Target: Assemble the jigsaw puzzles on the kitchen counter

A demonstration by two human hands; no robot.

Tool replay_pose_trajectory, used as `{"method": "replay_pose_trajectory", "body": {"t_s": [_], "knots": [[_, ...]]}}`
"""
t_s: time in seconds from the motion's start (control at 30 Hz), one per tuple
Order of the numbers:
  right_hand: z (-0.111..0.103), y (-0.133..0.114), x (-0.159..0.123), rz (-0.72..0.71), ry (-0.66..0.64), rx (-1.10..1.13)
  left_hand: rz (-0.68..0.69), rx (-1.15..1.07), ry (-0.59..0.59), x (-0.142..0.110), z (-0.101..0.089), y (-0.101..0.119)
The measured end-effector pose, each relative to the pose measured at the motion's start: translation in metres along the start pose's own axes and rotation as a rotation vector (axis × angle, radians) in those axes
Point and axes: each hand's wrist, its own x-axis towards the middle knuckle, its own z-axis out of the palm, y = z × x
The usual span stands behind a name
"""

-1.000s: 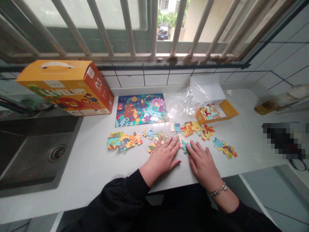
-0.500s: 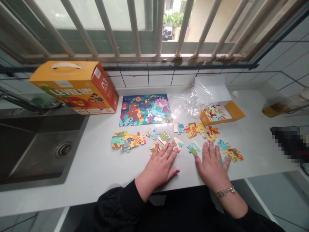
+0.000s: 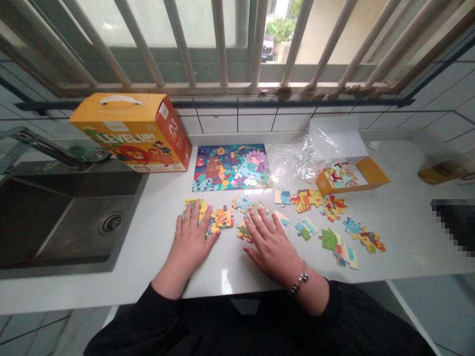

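Note:
My left hand (image 3: 192, 244) lies flat with fingers stretched over a joined cluster of jigsaw pieces (image 3: 223, 217), partly covering it. Fingers spread, my right hand (image 3: 270, 247) rests over several loose puzzle pieces (image 3: 244, 230) near the counter's middle. Neither hand grips anything. Right of it lie a blue-and-green piece pair (image 3: 306, 228), a green joined group (image 3: 329, 239) and a blue-and-orange group (image 3: 365, 237). Behind these, a joined tiger strip (image 3: 304, 199) sits beside an orange-red group (image 3: 333, 206). Pieces under my fingers are partly hidden.
A dark picture board (image 3: 232, 168) lies at the back. Left of it stands an orange carton (image 3: 129, 133); right are clear plastic wrapping (image 3: 297, 155) and an open yellow box (image 3: 352, 175) with more pieces. A steel sink (image 3: 85, 212) borders the counter (image 3: 141, 267) on the left.
Both hands have shifted left: my left hand onto the left cluster, my right hand to the middle pieces. The green group at right is now uncovered. The view has shifted slightly.

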Motion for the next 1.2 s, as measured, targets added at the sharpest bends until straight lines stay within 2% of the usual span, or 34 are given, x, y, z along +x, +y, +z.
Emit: {"method": "replay_pose_trajectory", "body": {"t_s": [0.07, 0.17, 0.3, 0.47, 0.53, 0.6, 0.73, 0.8, 1.03, 1.1, 1.2], "knots": [[0.006, -0.016, 0.031, -0.115, -0.069, 0.07, 0.027, -0.002, 0.019, -0.015, 0.002, 0.007], [0.021, -0.034, 0.068, -0.201, -0.122, 0.144, 0.035, 0.001, 0.033, -0.036, 0.004, 0.012], [0.039, -0.04, 0.093, -0.178, -0.156, 0.185, 0.045, 0.012, 0.055, -0.057, 0.002, 0.004], [0.045, -0.033, 0.102, -0.027, -0.138, 0.168, 0.018, 0.01, 0.054, -0.076, -0.002, -0.017], [0.043, -0.032, 0.102, -0.042, -0.139, 0.151, -0.017, 0.013, 0.028, -0.079, -0.003, -0.025], [0.041, -0.034, 0.101, -0.133, -0.128, 0.147, -0.054, 0.022, 0.002, -0.079, -0.004, -0.033], [0.04, -0.044, 0.095, -0.41, -0.144, 0.216, -0.131, 0.034, -0.036, -0.074, -0.008, -0.048], [0.04, -0.048, 0.091, -0.46, -0.17, 0.233, -0.168, 0.04, -0.048, -0.072, -0.01, -0.056], [0.032, -0.049, 0.089, -0.221, -0.127, 0.16, -0.199, 0.03, -0.04, -0.077, -0.016, -0.069], [0.033, -0.049, 0.088, -0.163, -0.103, 0.137, -0.157, 0.025, -0.022, -0.078, -0.016, -0.068], [0.038, -0.05, 0.087, -0.055, -0.053, 0.089, 0.003, -0.004, -0.014, -0.079, -0.017, -0.064]]}}
